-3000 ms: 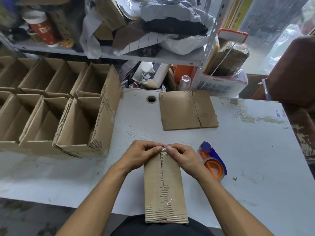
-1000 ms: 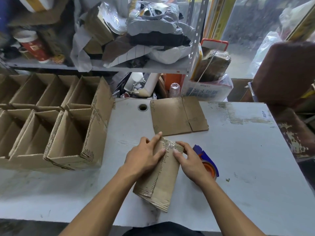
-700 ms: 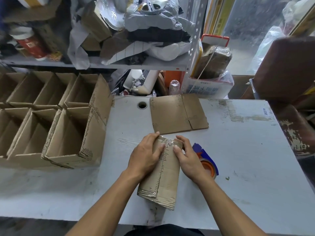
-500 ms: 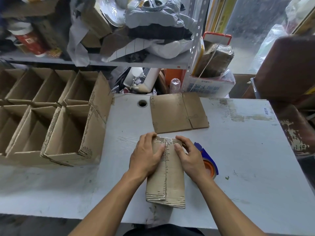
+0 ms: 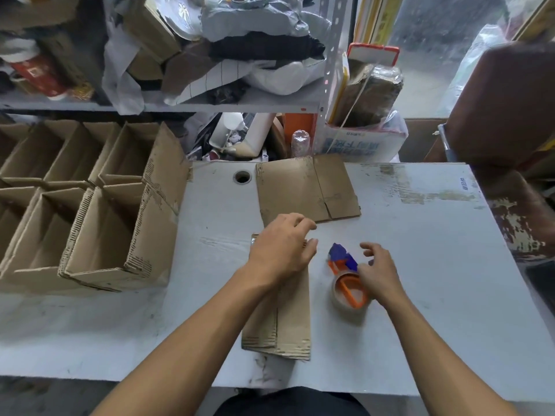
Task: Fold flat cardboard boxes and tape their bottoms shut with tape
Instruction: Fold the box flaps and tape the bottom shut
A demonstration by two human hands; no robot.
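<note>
A narrow folded cardboard box [image 5: 288,319] lies on the white table [image 5: 420,265], its long side running toward me. My left hand [image 5: 280,249] rests over its far end with loosely bent fingers, covering the taped end. Just right of the box sits an orange and blue tape dispenser [image 5: 347,280] with a clear tape roll. My right hand [image 5: 378,268] hovers at the dispenser's right side, fingers spread and curved, gripping nothing. A flat cardboard blank [image 5: 303,190] lies farther back.
Several open folded boxes [image 5: 99,211] stand in rows on the left. A round cable hole [image 5: 242,177] is at the table's back edge. Cluttered shelves [image 5: 210,70] rise behind, and a brown chair [image 5: 504,100] stands at the right.
My right hand left the box and moved right to the tape dispenser. My left hand shifted on top of the box's far end. The box now lies straight.
</note>
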